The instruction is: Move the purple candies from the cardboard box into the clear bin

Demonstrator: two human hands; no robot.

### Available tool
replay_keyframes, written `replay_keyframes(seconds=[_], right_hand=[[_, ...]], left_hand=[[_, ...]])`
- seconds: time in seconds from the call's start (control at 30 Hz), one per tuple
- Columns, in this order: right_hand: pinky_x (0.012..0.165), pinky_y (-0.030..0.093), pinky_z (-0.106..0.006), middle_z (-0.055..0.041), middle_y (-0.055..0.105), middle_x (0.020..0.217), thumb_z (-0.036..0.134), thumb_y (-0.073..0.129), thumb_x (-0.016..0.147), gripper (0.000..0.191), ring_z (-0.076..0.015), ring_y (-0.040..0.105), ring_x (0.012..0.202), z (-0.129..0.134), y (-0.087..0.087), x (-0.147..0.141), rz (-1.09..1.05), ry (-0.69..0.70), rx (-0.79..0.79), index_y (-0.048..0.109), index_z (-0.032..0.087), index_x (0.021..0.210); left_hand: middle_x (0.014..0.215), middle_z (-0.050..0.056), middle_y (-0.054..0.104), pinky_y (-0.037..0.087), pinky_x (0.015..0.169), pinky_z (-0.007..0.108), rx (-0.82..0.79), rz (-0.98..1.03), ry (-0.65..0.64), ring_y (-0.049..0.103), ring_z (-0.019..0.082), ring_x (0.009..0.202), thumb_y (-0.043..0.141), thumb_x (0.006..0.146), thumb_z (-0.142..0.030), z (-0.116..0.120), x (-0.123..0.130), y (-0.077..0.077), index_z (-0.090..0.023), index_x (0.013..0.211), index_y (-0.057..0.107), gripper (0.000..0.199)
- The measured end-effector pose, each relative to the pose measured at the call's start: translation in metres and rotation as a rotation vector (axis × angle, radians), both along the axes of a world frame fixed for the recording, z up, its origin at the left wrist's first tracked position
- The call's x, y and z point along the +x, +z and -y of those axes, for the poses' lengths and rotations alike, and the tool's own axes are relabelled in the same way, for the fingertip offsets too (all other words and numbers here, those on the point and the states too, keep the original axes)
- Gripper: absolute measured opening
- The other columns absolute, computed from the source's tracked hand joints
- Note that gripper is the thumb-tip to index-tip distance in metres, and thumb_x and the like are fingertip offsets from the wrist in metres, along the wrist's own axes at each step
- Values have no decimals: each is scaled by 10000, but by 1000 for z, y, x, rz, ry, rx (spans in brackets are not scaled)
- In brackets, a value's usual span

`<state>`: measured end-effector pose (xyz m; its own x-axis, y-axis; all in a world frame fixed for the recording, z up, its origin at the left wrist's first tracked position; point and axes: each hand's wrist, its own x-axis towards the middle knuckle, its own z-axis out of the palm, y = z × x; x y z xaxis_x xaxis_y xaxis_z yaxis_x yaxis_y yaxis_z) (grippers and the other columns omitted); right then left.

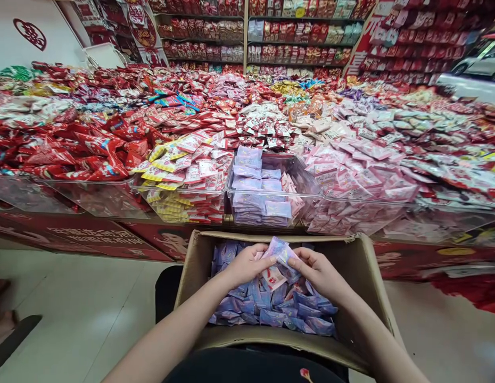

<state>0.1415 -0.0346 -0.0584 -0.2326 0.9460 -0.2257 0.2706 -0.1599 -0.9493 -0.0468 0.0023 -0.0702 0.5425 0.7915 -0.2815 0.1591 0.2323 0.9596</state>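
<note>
Both my hands hold small purple candy packets above an open cardboard box. My left hand pinches the left side of the packets between thumb and fingers. From the right, my right hand grips their other edge, thumb on top. A pink-and-red packet shows just below the held ones; whether I hold it too, I cannot tell. Many loose purple packets fill the box beneath. Beyond it, a clear plastic bin contains neat stacks of purple packets and some pink ones.
Left of that bin lie yellow-and-white packets and red packets; pink packets are heaped to its right. Stocked shelves line the back. Pale floor tiles show at the left, with part of another person's foot.
</note>
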Motion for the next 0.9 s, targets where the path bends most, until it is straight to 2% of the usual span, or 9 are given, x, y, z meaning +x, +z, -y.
replay_keyframes(seconds=[0.1,0.2,0.27,0.33,0.4,0.5,0.57,0.7,0.9], right_hand=[[487,413,-224,-20,589,709,396,466,774,255,-108,503,528,5,11,1,202,-76,186,538,172,873],[675,443,-271,-56,604,835,308,500,763,168,-161,550,748,8,16,-4,367,-120,473,546,191,874],[763,431,-321,-71,593,900,234,488,764,158,-186,537,857,9,14,-9,421,-119,639,541,204,909],[808,417,-367,-82,577,942,170,468,760,200,-200,515,916,11,12,-15,447,-107,765,535,209,944],[852,396,-396,-93,554,1004,133,460,749,276,-207,488,976,12,13,-19,443,-53,804,518,204,1009],[923,354,-399,-98,491,1152,156,503,725,439,-212,427,1088,15,19,-20,344,89,635,434,200,1157],[920,366,-379,-95,483,1182,218,525,732,482,-205,442,1087,16,22,-20,215,89,434,396,203,1197],[799,444,-345,-83,606,963,318,532,745,316,-182,563,877,10,16,-24,-59,-92,129,523,175,1028],[578,455,-249,-9,588,667,331,694,584,303,-113,545,600,5,7,-30,-344,-380,-69,552,153,783]], left_hand=[[639,-15,571,341,533,198,94,-139,-60,464,100,557,565,683,-391,-1,-5,-3,-127,840,617,312],[699,-1,587,346,559,199,140,-116,-76,482,116,624,585,661,-417,1,-6,0,-142,869,623,347],[722,11,588,348,533,196,83,-13,-118,480,106,599,523,689,-495,3,-4,4,-144,914,607,426],[656,6,574,331,467,187,-50,90,-144,452,81,502,464,703,-553,6,-1,9,-135,906,591,482],[577,-13,553,297,413,175,-166,131,-108,419,63,428,482,702,-539,7,2,12,-136,884,572,451],[550,-25,553,279,405,166,-175,133,9,430,59,421,568,685,-438,7,3,12,-142,844,558,336],[536,-27,548,286,415,173,-141,141,66,446,66,427,562,693,-420,6,3,11,-141,786,554,294],[513,-33,530,304,436,186,-92,184,122,464,76,439,561,694,-403,7,5,7,-138,709,539,265],[514,-54,484,300,420,182,-141,255,238,402,56,414,567,677,-432,11,10,6,-152,701,522,285]])
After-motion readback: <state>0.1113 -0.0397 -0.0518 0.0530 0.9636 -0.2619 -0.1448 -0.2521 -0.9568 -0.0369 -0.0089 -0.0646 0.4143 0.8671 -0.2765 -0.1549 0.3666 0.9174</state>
